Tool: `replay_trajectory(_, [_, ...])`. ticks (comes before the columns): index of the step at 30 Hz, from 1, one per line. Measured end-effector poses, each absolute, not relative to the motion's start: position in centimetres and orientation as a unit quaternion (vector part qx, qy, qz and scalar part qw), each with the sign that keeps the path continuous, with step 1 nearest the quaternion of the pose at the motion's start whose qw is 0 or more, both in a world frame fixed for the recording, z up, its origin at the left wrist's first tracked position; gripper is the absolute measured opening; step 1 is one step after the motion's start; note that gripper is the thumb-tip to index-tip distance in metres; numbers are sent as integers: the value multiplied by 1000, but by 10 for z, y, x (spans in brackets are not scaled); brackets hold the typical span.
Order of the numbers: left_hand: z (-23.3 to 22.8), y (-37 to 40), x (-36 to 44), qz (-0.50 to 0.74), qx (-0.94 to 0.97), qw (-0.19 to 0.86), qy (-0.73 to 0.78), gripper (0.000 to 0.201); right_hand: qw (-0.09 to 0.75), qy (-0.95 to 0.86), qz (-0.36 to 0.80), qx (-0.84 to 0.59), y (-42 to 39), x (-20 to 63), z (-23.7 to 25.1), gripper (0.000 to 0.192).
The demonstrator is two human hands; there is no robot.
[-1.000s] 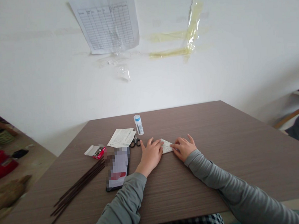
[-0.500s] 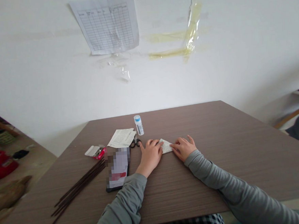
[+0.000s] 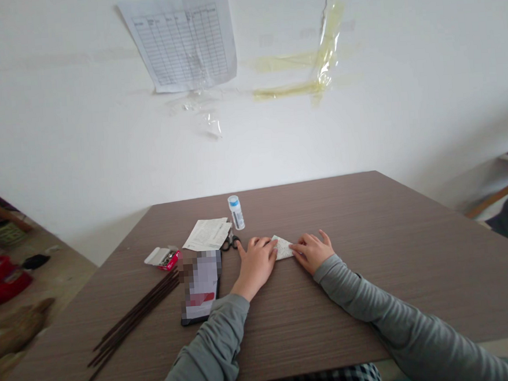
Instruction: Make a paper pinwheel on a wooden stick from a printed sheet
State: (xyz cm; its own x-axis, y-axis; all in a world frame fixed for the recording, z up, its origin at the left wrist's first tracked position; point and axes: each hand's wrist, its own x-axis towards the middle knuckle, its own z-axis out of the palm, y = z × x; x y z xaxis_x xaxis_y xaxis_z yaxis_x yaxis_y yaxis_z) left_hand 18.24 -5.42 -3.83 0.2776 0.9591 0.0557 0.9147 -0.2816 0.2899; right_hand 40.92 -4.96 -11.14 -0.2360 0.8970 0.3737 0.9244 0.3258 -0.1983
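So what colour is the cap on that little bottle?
Blue, on the white bottle; the head view shows it.

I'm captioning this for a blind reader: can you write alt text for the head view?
Both hands, left hand and right hand, press a small folded printed paper flat on a brown table. Left of them lie a phone, dark sticks, scissors and a glue bottle.

Folded paper between hands, bottle behind.
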Motion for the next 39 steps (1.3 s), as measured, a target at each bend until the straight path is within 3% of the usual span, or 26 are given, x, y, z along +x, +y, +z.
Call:
replay_trajectory(25, [-44, -51, 180, 106, 801, 89, 582, 47, 205, -784, -29, -584, -49, 407, -110, 42])
replay_trajectory(31, [-42, -49, 182, 79, 813, 98, 569, 55, 163, -771, -24, -615, -37, 402, -120, 38])
replay_trajectory(39, [-40, -47, 180, 77, 809, 111, 572, 52, 177, -767, -23, -616, -29, 405, -135, 30])
